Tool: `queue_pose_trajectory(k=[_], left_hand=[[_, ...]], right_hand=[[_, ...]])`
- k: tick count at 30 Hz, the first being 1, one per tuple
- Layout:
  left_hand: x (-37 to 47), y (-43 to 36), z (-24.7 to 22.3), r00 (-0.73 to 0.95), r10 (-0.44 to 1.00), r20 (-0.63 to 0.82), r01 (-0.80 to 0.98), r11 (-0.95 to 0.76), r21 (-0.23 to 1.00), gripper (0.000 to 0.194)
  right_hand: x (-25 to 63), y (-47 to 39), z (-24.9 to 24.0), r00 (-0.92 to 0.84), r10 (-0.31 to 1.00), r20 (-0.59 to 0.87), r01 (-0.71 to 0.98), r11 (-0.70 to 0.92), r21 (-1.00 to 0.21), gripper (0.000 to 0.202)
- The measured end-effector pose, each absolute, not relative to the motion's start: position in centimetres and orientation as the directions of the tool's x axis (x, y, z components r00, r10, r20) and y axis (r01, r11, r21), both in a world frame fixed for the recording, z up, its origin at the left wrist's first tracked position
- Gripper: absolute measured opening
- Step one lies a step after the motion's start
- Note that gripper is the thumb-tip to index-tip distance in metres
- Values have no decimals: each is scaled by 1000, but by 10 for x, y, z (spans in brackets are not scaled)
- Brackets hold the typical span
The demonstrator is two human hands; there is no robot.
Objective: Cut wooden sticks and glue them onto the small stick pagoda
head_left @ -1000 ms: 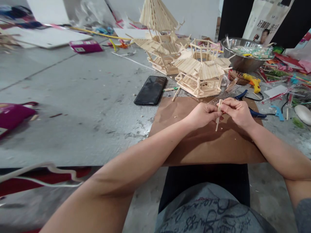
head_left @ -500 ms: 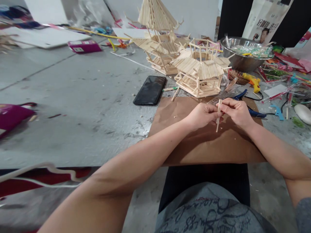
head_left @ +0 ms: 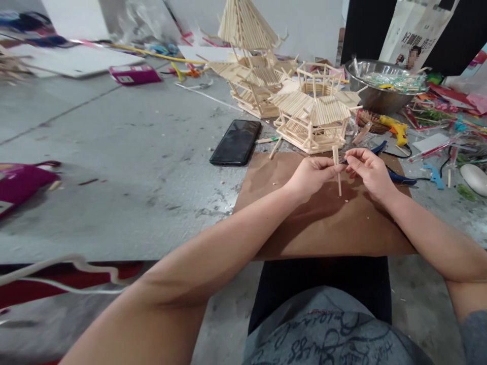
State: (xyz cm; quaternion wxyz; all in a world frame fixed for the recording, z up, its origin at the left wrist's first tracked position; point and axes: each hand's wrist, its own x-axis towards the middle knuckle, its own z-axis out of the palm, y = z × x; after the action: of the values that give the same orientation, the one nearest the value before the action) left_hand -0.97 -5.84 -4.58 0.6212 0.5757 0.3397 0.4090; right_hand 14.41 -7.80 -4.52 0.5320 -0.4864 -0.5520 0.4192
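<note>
Pinched between the thumb and fingers of my left hand (head_left: pixel 314 175) are thin wooden sticks (head_left: pixel 339 187), held upright over a brown board (head_left: pixel 304 233). Just right of them is my right hand (head_left: pixel 367 170), its thumb and fingertips drawn together; whatever lies between them is too small to make out. Behind my hands stands a low stick-built model (head_left: pixel 315 116) with a slatted roof and an open ring on top. A taller stick model (head_left: pixel 251 66) with a pointed roof rises behind it to the left.
A black phone (head_left: pixel 236 142) lies left of the board. On the right are a yellow glue gun (head_left: pixel 395 128), blue-handled pliers (head_left: pixel 399 177), a white mouse-shaped object (head_left: pixel 474 178) and a metal bowl (head_left: pixel 365 96). Purple packs (head_left: pixel 135 75) lie on the left.
My right hand has come off the sticks and sits slightly apart from them. The sticks in my left hand have moved up and a little left.
</note>
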Motion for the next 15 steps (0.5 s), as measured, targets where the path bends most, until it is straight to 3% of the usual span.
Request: queue_pose_trajectory(k=[3,6,11,15], left_hand=[[-11,-56,-46,370,928,39,-273,69,960,27],[-10,-56,-46,364,931,-35,-341,169,925,25],[-9,-60,-45,428,896,-115,-345,280,896,24],[-10,-59,-45,444,894,-62,-302,214,929,22]], right_hand=[[146,-78,-47,23,982,186,132,182,-975,29],[144,-80,-48,-107,981,161,182,179,-967,29],[141,-83,-50,-249,962,109,207,163,-965,27],[146,-82,-48,-243,966,85,331,165,-929,24]])
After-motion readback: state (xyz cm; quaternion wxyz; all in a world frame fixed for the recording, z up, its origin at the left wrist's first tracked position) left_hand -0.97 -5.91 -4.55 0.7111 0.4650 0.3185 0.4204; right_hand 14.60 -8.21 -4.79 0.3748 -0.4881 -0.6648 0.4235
